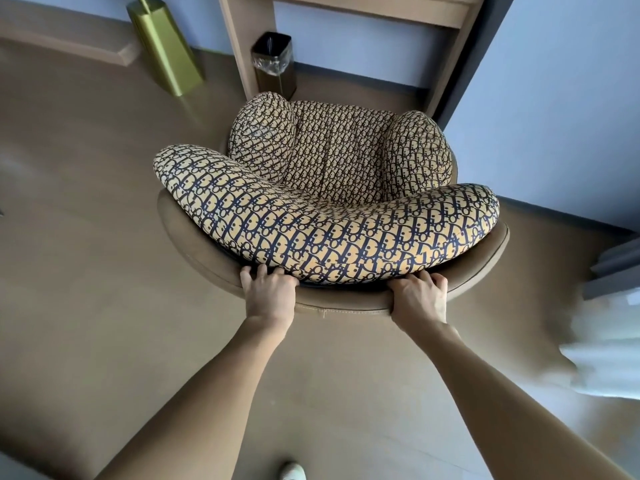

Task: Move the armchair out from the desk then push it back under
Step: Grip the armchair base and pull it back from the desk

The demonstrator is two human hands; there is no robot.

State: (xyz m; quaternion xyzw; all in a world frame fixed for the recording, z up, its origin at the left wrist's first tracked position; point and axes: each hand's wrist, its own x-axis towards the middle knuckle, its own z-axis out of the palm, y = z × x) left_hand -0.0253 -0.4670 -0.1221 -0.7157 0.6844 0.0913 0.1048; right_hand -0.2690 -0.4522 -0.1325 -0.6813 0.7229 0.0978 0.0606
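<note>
The armchair (332, 174) has a tan shell and patterned beige-and-navy cushions. It stands on the floor just in front of the wooden desk (346, 15), its seat facing the opening between the desk legs. My left hand (268, 294) grips the top rim of the chair's back on the left, fingers tucked under the back cushion. My right hand (420, 297) grips the same rim on the right. Both arms are stretched forward.
A small dark waste bin (273, 60) with a clear liner stands under the desk by its left leg. A gold-green lamp base (166, 46) stands at the left. White bedding (609, 341) lies at the right edge. A shoe tip (292, 471) shows below.
</note>
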